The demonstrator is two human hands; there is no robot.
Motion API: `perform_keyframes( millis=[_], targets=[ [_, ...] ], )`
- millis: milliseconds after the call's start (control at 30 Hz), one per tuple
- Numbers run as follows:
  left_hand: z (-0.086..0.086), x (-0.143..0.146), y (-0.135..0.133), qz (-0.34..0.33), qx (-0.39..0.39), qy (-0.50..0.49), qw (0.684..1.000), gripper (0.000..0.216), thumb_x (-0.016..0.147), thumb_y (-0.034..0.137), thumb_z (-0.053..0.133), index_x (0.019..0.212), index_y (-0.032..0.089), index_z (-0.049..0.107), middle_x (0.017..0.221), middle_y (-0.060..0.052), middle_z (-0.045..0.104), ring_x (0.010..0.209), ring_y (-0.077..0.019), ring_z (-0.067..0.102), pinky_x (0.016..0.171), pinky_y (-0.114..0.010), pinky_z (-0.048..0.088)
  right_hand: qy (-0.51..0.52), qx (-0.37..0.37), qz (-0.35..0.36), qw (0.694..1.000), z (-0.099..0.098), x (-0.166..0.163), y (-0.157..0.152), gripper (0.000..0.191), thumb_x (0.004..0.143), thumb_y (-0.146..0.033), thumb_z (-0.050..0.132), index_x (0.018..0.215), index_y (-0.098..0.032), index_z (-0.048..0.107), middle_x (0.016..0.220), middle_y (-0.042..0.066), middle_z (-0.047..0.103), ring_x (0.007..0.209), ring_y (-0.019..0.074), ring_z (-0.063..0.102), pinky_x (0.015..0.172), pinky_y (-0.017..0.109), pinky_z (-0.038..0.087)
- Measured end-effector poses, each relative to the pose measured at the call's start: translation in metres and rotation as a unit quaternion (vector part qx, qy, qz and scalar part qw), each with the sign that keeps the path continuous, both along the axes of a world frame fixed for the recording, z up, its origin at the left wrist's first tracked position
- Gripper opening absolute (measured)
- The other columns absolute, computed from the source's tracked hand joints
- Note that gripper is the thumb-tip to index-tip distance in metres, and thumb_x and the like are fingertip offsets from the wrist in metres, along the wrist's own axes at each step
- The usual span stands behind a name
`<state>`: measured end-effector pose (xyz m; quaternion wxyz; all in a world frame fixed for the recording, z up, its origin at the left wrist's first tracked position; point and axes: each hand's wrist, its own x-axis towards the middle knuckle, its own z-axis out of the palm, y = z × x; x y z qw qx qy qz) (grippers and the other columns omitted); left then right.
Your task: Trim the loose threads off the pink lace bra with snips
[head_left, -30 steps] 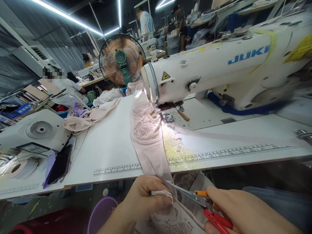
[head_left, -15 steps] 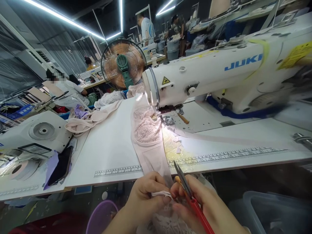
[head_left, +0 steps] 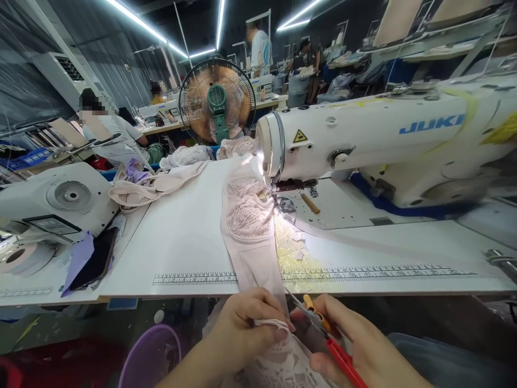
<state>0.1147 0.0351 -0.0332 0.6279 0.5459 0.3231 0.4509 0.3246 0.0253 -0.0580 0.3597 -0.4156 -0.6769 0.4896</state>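
My left hand (head_left: 250,328) is closed in a pinch on a folded white edge of a pale pink lace bra (head_left: 249,223). Part of the garment hangs below my hands, and the rest runs up over the table to the needle of the white sewing machine (head_left: 363,137). Just right of the left fingertips, my right hand (head_left: 359,339) is closed around red-handled scissors (head_left: 341,358). The blades point up and to the left, near the garment strip. A small orange piece (head_left: 309,302) shows by the right fingers; its kind is unclear.
A printed ruler (head_left: 194,278) runs along the table's front edge. Fabric scraps (head_left: 298,245) lie beside the needle. A second machine (head_left: 68,199), a phone (head_left: 95,258) and more pink garments (head_left: 155,188) are at the left. Below stands a purple bin (head_left: 151,355). A fan (head_left: 218,102) and several people are behind.
My right hand has moved slightly right, away from the left fingers, and the scissors have tilted further left. The left hand keeps its pinch. The whole view has shifted a little.
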Motion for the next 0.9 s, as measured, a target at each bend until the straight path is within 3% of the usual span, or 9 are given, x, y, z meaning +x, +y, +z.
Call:
perform_keyframes(
  millis=[100,200,333,467,533,700,900],
  targets=[
    [-0.003,0.002,0.0,0.016,-0.014,-0.002,1.0,0.013,0.075,0.035,0.082,0.083,0.026,0.083,0.074,-0.004,0.063,0.063,-0.0102,0.057,0.059,-0.02,0.043,0.072,-0.074,-0.033,0.994,-0.002,-0.022,-0.008,0.017,0.077,-0.037,0.064,0.083,-0.025,0.054,0.081,0.0,0.062,0.068,0.0189,0.058,0.061,0.028,0.047],
    [-0.003,0.003,-0.001,0.042,-0.015,0.003,0.999,0.011,0.075,0.033,0.081,0.082,0.025,0.083,0.074,-0.005,0.065,0.065,-0.0113,0.059,0.061,-0.021,0.044,0.053,-0.085,-0.054,0.993,0.003,-0.034,-0.009,0.015,0.083,-0.035,0.057,0.077,-0.025,0.048,0.074,-0.003,0.056,0.063,0.0161,0.053,0.058,0.027,0.044],
    [-0.002,0.001,-0.001,0.066,-0.022,0.018,0.997,0.013,0.075,0.035,0.081,0.08,0.022,0.083,0.075,-0.007,0.072,0.07,-0.0153,0.063,0.067,-0.024,0.047,-0.071,0.05,0.015,0.996,0.012,-0.013,0.003,0.021,0.083,-0.039,0.059,0.079,-0.026,0.043,0.071,-0.004,0.048,0.06,0.0164,0.044,0.053,0.027,0.037],
    [0.001,-0.003,-0.001,0.065,-0.019,0.06,0.996,0.021,0.077,0.037,0.078,0.079,0.017,0.082,0.074,-0.01,0.074,0.067,-0.0167,0.063,0.064,-0.024,0.047,-0.27,0.14,0.042,0.952,0.019,0.025,0.015,0.031,0.077,-0.043,0.071,0.077,-0.025,0.045,0.068,-0.003,0.054,0.057,0.0184,0.049,0.051,0.027,0.037],
    [0.001,-0.003,0.0,0.052,0.002,0.081,0.995,0.024,0.079,0.037,0.075,0.08,0.014,0.082,0.074,-0.012,0.074,0.066,-0.0178,0.063,0.062,-0.025,0.047,-0.322,0.166,0.042,0.931,0.023,0.038,0.018,0.032,0.075,-0.042,0.074,0.075,-0.025,0.047,0.065,-0.004,0.056,0.054,0.0185,0.052,0.049,0.027,0.036],
    [0.001,-0.002,0.002,0.039,0.042,0.11,0.992,0.026,0.081,0.033,0.07,0.073,0.01,0.079,0.068,-0.012,0.071,0.062,-0.0182,0.061,0.06,-0.026,0.046,-0.358,0.25,0.044,0.899,0.032,0.045,0.016,0.03,0.071,-0.035,0.079,0.075,-0.026,0.05,0.053,-0.008,0.049,0.041,0.0161,0.046,0.04,0.025,0.031],
    [0.007,-0.001,0.001,0.027,0.028,0.137,0.99,0.023,0.078,0.026,0.065,0.068,0.008,0.076,0.063,-0.011,0.067,0.058,-0.0171,0.057,0.057,-0.026,0.043,-0.357,0.27,0.028,0.894,0.028,0.043,0.015,0.028,0.071,-0.031,0.077,0.075,-0.027,0.05,0.056,-0.006,0.055,0.041,0.016,0.049,0.04,0.027,0.035]
  ],
)
